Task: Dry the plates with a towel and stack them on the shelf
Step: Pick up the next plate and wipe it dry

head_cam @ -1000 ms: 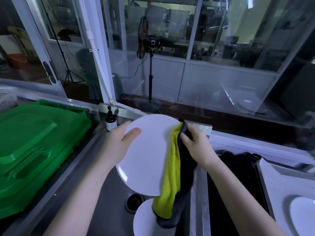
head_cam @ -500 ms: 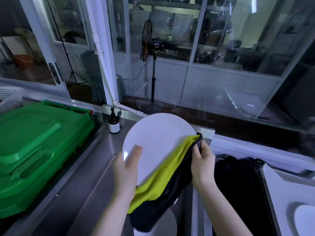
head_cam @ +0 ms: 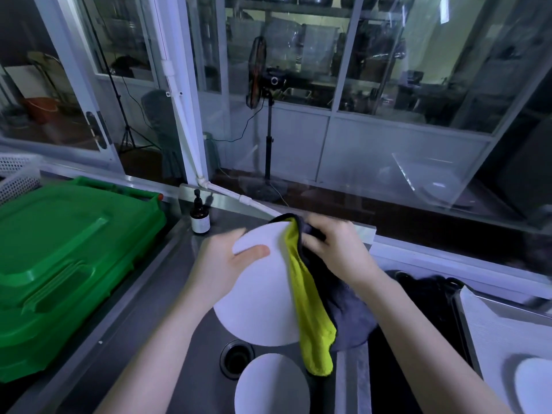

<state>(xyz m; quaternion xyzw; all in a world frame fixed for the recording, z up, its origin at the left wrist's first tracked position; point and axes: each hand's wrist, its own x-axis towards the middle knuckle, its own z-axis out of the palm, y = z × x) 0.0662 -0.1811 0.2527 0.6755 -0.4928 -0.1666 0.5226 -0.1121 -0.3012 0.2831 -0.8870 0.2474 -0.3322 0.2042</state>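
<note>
Left fingers: the left hand [head_cam: 221,264] was curled around the upper left rim of a white plate [head_cam: 260,303], with the thumb [head_cam: 254,252] lying flat on the near face and the other fingers going behind the rim, mostly hidden.
Right fingers: the right hand [head_cam: 337,252] was bunched tightly on a yellow and grey towel [head_cam: 307,297], its fingers [head_cam: 316,239] clamping the cloth against the plate's upper right edge.
Plate: it was held tilted in the air over the sink [head_cam: 179,324], face toward the camera, between the two hands.
Towel: it wrapped over the top right rim under the right fingers and hung down along the plate's right side, yellow face outward, with its lower end dangling below the plate's bottom edge.
Motion blur: both hands and the top of the plate looked smeared.
Sink contents: a second white plate [head_cam: 271,386] lay in the basin just beside the drain [head_cam: 237,355], directly under the held one.
Right side: a third plate [head_cam: 534,383] sat on a light surface, partly cut off by the frame.
Back corner: a small brown pump bottle [head_cam: 200,218] stood upright.
Left side: a green bin lid [head_cam: 68,249] lay next to the sink.
</note>
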